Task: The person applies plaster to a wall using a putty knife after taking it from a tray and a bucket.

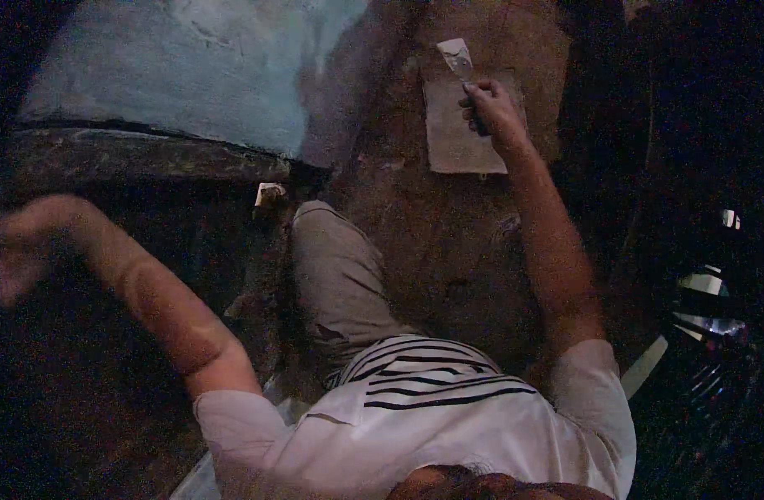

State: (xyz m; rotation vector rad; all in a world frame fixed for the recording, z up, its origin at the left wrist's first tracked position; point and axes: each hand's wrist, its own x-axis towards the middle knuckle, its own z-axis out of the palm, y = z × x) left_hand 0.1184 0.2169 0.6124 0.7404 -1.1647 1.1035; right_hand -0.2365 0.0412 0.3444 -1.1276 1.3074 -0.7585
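My right hand (492, 107) is closed round the handle of a putty knife (457, 57), its blade pointing away from me. Whitish paste or a pale coating shows on the blade. Beneath that hand lies a pale, flat rectangular board (457, 142), and the blade reaches past its far edge. My left hand (28, 246) is out at the far left, with the wrist bent and the fingers smeared by motion. I cannot make out anything held in it.
A large pale blue, worn surface (182, 75) with a dark, rough edge (149, 154) fills the upper left. Brown ground (424, 225) stretches ahead of my leg. Shiny and pale items (711, 321) stand in the dark at right.
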